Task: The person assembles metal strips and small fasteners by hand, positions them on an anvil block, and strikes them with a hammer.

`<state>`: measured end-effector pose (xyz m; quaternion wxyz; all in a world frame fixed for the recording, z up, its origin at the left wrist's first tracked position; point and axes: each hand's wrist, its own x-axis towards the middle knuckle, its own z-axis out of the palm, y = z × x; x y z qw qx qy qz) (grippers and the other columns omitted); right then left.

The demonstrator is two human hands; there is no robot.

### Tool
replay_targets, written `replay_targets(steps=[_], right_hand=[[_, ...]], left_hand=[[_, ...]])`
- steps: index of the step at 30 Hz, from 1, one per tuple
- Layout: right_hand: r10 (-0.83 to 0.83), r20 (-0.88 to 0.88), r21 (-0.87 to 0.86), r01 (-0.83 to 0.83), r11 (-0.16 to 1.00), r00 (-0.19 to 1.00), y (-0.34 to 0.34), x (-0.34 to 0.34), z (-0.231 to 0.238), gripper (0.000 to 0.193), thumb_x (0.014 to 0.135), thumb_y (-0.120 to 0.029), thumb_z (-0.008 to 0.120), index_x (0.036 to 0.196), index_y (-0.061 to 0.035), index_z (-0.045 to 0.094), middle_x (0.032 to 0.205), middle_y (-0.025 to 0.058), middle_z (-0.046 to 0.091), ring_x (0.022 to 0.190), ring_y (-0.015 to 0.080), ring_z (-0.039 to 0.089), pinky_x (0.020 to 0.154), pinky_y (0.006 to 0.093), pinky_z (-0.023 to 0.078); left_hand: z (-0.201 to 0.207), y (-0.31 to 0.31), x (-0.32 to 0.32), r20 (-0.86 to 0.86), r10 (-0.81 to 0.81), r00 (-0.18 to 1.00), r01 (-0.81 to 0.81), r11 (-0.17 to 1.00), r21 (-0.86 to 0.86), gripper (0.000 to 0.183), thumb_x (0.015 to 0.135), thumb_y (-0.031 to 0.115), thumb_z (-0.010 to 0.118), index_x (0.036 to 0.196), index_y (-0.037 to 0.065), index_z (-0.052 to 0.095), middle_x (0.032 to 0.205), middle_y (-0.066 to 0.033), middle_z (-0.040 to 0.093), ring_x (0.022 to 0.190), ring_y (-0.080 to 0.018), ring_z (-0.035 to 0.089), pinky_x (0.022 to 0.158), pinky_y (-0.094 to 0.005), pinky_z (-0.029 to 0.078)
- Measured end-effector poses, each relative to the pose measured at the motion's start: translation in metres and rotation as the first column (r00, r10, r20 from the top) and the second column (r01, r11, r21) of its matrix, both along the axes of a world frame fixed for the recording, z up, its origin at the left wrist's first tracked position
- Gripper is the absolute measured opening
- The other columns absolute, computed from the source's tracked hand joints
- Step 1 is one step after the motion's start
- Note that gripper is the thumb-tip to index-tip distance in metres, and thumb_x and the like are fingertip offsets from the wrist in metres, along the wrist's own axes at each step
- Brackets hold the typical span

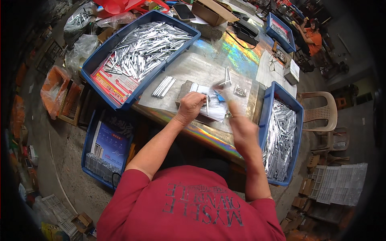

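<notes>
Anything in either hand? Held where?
Right hand: blurred hammer, by its handle. Left hand: slim metal rod, pinched; exact spot along it unclear.

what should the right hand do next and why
Probably tap the rod lightly with the hammer: the left hand pinches the rod in its fingers, and the right hand grips what looks like a hammer, blurred as if swinging, close by. The exact striking spot is unclear.

A slim silver rod (207, 106) is pinched near a motion-blurred hammer (219, 86).
</notes>
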<state>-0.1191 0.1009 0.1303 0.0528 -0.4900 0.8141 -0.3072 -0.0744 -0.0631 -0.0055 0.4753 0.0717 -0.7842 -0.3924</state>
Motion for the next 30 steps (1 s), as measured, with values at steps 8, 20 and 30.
replay_targets(steps=[8, 20, 30], right_hand=[[-0.014, -0.04, -0.316, 0.001, 0.949, 0.999, 0.009, 0.004, 0.033, 0.042, 0.078, 0.004, 0.045, 0.119, 0.0016, 0.037, 0.115, 0.0149, 0.047, 0.1, 0.0176, 0.049, 0.082, 0.0248, 0.037], [-0.191, 0.251, -0.21, 0.246, 0.946, 0.949, 0.03, -0.011, -0.049, 0.043, 0.079, -0.003, 0.05, 0.12, -0.0054, 0.038, 0.062, 0.0062, 0.05, 0.05, 0.0084, 0.046, 0.049, 0.0214, 0.04], [-0.214, 0.908, -0.162, 0.772, 0.614, 0.361, 0.061, -0.022, -0.113, 0.036, 0.084, -0.008, 0.039, 0.119, -0.0056, 0.035, 0.056, 0.0005, 0.041, 0.036, 0.0059, 0.036, 0.03, 0.0184, 0.03]], left_hand=[[0.001, -0.002, -0.001, -0.026, 0.007, 1.0, -0.008, 0.999, -0.036, 0.008, 0.065, 0.0, 0.059, 0.07, 0.002, 0.054, 0.066, -0.0098, 0.055, 0.061, -0.0256, 0.054, 0.055, -0.0308, 0.042], [0.003, -0.003, 0.0, -0.005, 0.005, 1.0, -0.005, 0.999, -0.043, 0.007, 0.066, 0.002, 0.058, 0.071, 0.004, 0.053, 0.065, -0.0102, 0.053, 0.062, -0.0276, 0.052, 0.055, -0.0334, 0.041], [0.016, -0.013, -0.002, 0.04, 0.06, 0.997, -0.063, 0.996, 0.064, 0.006, 0.072, 0.006, 0.057, 0.075, 0.002, 0.058, 0.066, -0.0097, 0.056, 0.059, -0.0214, 0.055, 0.053, -0.0269, 0.041]])
